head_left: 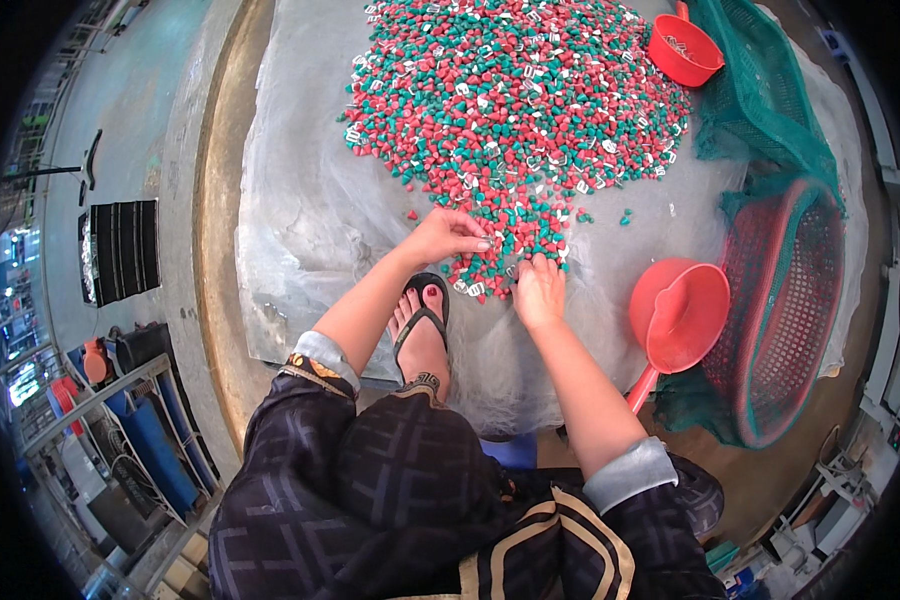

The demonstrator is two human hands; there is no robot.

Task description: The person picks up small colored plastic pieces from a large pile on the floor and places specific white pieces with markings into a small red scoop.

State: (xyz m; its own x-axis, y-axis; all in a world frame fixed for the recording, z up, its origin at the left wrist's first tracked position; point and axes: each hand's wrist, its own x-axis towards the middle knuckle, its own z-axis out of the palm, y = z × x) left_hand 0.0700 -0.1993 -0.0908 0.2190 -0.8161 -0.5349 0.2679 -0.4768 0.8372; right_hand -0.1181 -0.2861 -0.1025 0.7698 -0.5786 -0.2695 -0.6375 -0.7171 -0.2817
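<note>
A wide heap of small red and green cone-shaped pieces (515,100), mixed with little white clips, lies on a clear plastic sheet (310,220) spread on the floor. My left hand (448,235) reaches into the near edge of the heap, fingers bent over the pieces. Just beside it, my right hand (538,290) rests with curled fingertips on the same near edge; whether it pinches a piece I cannot tell. My foot in a black sandal (422,335) sits on the sheet just below both hands.
A red plastic scoop (678,315) lies right of my right hand. A red mesh basket (785,310) lined with green netting stands further right. Another red scoop (685,50) sits at the heap's far right. Shelving and a black mat are at the left.
</note>
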